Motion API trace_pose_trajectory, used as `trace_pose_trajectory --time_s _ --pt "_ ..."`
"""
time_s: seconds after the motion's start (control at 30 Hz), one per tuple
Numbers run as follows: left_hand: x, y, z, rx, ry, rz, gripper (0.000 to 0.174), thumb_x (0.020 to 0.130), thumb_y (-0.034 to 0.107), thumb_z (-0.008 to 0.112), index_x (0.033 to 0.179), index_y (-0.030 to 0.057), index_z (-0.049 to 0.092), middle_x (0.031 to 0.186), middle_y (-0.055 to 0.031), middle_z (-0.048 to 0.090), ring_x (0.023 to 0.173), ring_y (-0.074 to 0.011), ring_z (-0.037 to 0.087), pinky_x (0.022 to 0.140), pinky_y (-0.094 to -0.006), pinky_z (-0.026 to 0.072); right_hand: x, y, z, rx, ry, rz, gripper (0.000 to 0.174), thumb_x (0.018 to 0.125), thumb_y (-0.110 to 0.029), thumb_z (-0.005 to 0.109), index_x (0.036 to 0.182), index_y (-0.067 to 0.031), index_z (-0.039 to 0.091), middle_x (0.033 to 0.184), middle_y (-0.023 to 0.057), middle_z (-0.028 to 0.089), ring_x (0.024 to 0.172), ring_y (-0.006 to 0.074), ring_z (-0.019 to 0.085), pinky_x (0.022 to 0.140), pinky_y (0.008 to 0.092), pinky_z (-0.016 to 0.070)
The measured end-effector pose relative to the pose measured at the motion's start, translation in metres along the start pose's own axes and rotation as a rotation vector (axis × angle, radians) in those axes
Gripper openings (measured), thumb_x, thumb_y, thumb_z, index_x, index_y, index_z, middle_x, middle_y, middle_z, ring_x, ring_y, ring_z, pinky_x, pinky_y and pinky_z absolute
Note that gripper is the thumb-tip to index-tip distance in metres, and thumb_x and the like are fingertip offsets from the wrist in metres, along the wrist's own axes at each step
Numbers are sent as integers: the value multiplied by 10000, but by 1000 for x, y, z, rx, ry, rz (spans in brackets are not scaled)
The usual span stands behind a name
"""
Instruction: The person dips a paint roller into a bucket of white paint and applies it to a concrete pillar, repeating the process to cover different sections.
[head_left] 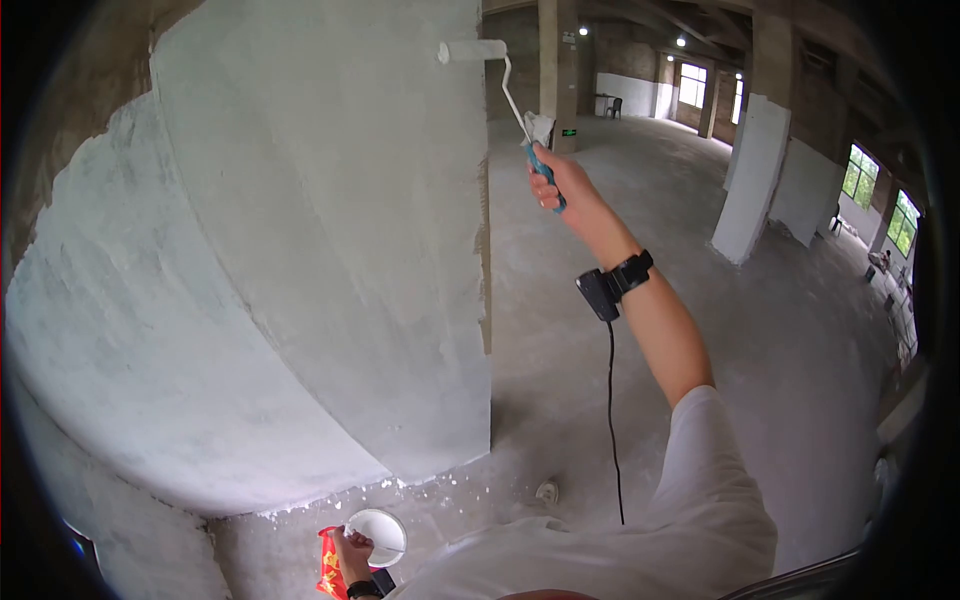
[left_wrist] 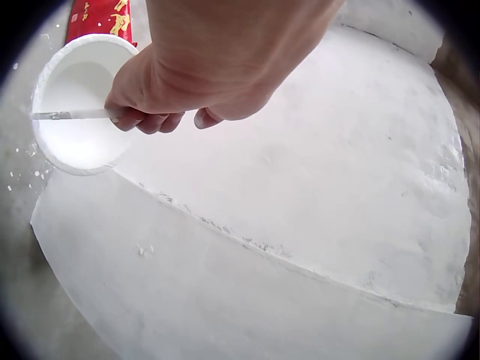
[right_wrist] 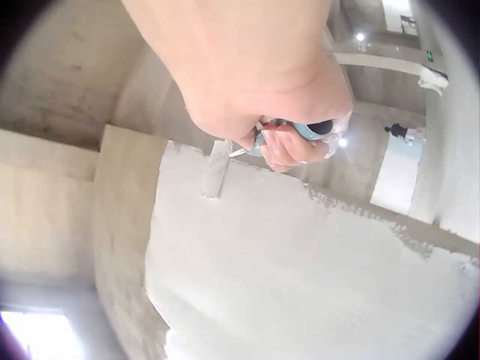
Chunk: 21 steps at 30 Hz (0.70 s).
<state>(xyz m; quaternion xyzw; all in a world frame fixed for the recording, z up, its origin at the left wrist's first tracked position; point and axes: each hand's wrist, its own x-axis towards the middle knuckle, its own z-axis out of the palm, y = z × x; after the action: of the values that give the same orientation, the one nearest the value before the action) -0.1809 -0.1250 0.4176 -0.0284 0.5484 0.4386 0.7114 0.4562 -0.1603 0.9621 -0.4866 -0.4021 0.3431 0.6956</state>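
Note:
My right hand (head_left: 565, 190) (right_wrist: 262, 97) grips the blue handle (head_left: 546, 178) of a paint roller, arm stretched out. The white roller head (head_left: 474, 50) (right_wrist: 215, 169) lies at the upper right edge of a pale coated wall (head_left: 330, 200) (right_wrist: 247, 247); whether it touches is hard to tell in the head view. Low down, my left hand (head_left: 354, 556) (left_wrist: 202, 75) has its fingers curled round the thin handle (left_wrist: 75, 115) of a white bucket (head_left: 398, 520) (left_wrist: 41, 142). White material shows inside the bucket.
A red packet (head_left: 328, 565) (left_wrist: 101, 19) with yellow markings is beside the bucket. White splashes dot the grey floor (head_left: 620, 420) along the wall's base. A black cable (head_left: 612, 420) hangs from my right wrist. Pillars (head_left: 755, 180) and windows stand farther back; another person (right_wrist: 401, 133) shows in the distance.

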Motion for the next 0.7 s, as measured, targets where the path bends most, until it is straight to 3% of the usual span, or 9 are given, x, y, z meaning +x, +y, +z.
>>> trace_pose_trajectory --time_s 0.17,0.33,0.47,0.53,0.7 --pt "-6 -3 11 17 29 36 285 851 352 567 718 127 454 581 12 389 524 -147 374 551 -318 314 23 -37 20 101 -42 -66 361 984 -423 536 851 -90 500 626 -61 422 447 19 317 372 195 233" --pt "41 -16 -21 19 -37 -74 286 848 358 569 743 130 435 589 12 384 529 -148 370 559 -330 307 21 -17 11 102 -22 4 363 984 -432 535 856 -94 495 627 -57 417 446 18 317 372 191 229" --pt "36 -23 -22 48 19 -47 299 843 367 574 739 131 423 587 16 378 528 -144 366 563 -330 304 6 8 0 111 -4 95 368 980 -435 541 858 -92 489 627 -54 419 445 18 319 371 187 225" --pt "16 -23 -14 73 24 7 301 842 370 575 745 127 426 587 17 381 530 -141 369 566 -329 304 5 7 -1 130 -25 91 364 984 -431 530 856 -92 495 635 -55 417 461 20 322 382 192 229" --pt "50 -30 -30 64 -12 -58 286 841 368 575 758 127 447 586 15 387 520 -141 381 546 -327 305 15 -17 2 131 -67 44 357 989 -422 521 859 -90 502 644 -55 415 478 21 325 392 197 232"
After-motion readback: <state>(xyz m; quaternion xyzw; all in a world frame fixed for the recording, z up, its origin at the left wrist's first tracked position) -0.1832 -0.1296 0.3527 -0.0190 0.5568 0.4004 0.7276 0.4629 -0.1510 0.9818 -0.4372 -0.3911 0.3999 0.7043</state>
